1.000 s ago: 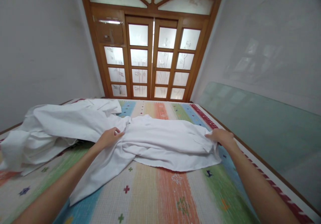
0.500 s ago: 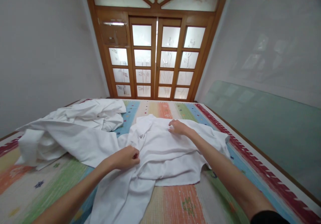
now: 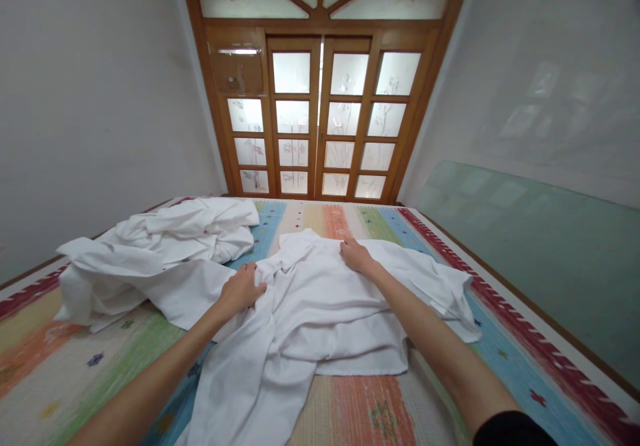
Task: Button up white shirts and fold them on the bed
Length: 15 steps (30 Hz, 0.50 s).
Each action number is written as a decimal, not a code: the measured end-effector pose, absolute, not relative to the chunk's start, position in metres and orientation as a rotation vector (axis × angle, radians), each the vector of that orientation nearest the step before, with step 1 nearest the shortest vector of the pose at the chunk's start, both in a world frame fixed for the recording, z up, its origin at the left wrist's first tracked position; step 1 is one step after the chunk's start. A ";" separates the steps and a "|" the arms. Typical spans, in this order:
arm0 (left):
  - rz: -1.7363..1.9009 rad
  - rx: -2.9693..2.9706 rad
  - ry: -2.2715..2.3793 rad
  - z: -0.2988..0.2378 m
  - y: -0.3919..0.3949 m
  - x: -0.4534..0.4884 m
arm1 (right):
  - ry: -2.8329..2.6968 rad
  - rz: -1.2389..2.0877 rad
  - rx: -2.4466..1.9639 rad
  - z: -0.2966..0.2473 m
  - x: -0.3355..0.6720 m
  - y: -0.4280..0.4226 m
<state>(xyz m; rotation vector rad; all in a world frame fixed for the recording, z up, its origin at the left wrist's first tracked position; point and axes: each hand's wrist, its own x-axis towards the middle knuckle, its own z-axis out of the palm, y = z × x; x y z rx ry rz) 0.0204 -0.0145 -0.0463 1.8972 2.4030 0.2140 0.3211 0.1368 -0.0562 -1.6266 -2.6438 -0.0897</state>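
A rumpled white shirt [image 3: 325,306] lies spread across the striped bed cover, with a long sleeve-like part trailing toward the near edge. My left hand [image 3: 243,291] is at the shirt's left side, fingers bent over the gathered cloth and closed on it; the fingertips are partly hidden. At the upper edge of the shirt, my right hand [image 3: 356,256] pinches the fabric, its fingers curled down. A heap of white cloth [image 3: 195,229] sits to the left, and a strip of it reaches to my left hand.
Beneath the cloth is a striped, patterned bed cover [image 3: 385,409]. A pale green panel [image 3: 540,259] runs along the right wall. Wooden doors with frosted panes [image 3: 320,119] stand beyond the far edge. A plain wall [image 3: 100,99] rises on the left.
My left hand has moved up and slightly left along the shirt. My right hand stays near the upper edge. The right end of the shirt lies spread further out, and the view has shifted slightly.
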 end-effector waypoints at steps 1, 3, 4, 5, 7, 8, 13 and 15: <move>0.210 1.888 2.390 -0.046 -0.010 0.019 | -2.639 -0.101 -1.646 -0.056 0.324 0.136; 0.228 1.908 2.351 -0.045 -0.002 0.017 | -2.645 -0.089 -1.667 -0.055 0.329 0.135; 0.242 1.930 2.334 -0.043 0.002 0.015 | -2.647 -0.069 -1.680 -0.054 0.332 0.134; 0.254 1.959 2.325 -0.040 0.006 0.014 | -2.645 -0.043 -1.689 -0.053 0.335 0.133; 0.287 2.012 2.344 -0.035 0.012 0.010 | -2.619 0.018 -1.712 -0.051 0.340 0.131; 0.315 2.028 2.376 -0.032 0.015 0.008 | -2.591 0.042 -1.736 -0.050 0.343 0.130; 0.550 2.071 2.559 -0.017 0.032 -0.008 | -2.467 0.091 -1.879 -0.049 0.354 0.129; 0.602 2.081 2.583 -0.013 0.040 -0.015 | -2.443 0.091 -1.901 -0.050 0.356 0.130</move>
